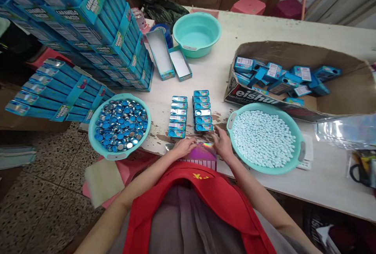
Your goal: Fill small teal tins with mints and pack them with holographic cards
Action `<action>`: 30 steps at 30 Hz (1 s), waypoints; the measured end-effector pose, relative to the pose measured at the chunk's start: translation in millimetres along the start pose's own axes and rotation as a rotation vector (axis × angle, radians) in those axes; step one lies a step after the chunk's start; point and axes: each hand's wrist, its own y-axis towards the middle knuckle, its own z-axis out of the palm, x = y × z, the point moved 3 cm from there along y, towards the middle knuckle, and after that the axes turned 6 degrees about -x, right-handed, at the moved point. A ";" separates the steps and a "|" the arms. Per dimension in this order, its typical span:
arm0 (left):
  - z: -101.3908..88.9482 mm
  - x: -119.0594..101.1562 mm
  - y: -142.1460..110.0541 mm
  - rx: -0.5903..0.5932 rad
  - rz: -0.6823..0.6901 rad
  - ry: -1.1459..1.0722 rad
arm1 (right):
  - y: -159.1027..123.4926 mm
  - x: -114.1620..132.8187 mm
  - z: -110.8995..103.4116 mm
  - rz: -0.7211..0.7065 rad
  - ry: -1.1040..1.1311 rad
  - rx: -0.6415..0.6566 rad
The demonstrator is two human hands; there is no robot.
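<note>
My left hand (pixel 184 147) rests by the near table edge, its fingers stretched out over a shiny purple box-like thing (pixel 202 153) with a striped front. My right hand (pixel 222 143) is at the other side of that purple thing, thumb and fingers apart, close to the near end of a row of small boxes. Two rows of small blue boxes stand ahead of my hands: a left row (pixel 178 117) and a right row (pixel 203 111). Neither hand visibly holds anything. A turquoise basin of blue and silver round caps (pixel 122 125) is left; a basin of pale candies (pixel 264 138) is right.
Tall stacks of blue candy boxes (pixel 117 46) rise at the left. Two open blue trays (pixel 161 52) and another turquoise basin (pixel 196 31) stand farther back. A cut cardboard box (pixel 296 56) at the right holds blue cartons. Pink stools (pixel 248 5) are behind the table.
</note>
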 end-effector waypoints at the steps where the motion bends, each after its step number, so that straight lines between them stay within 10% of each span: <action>1: 2.6 -4.8 2.7 -0.004 0.028 -0.022 | -13.2 -0.3 -3.8 -0.068 -0.031 -0.012; 7: 18.3 -35.3 29.9 0.001 0.140 -0.111 | -68.3 -5.9 -21.3 -0.248 -0.214 -0.077; 21: 24.5 -35.2 49.8 0.019 0.080 -0.204 | -71.1 -14.3 -6.0 -0.445 -0.571 0.116; 30: 24.6 -32.1 54.3 0.060 0.077 -0.271 | -68.8 -15.0 -15.7 -0.369 -0.401 0.060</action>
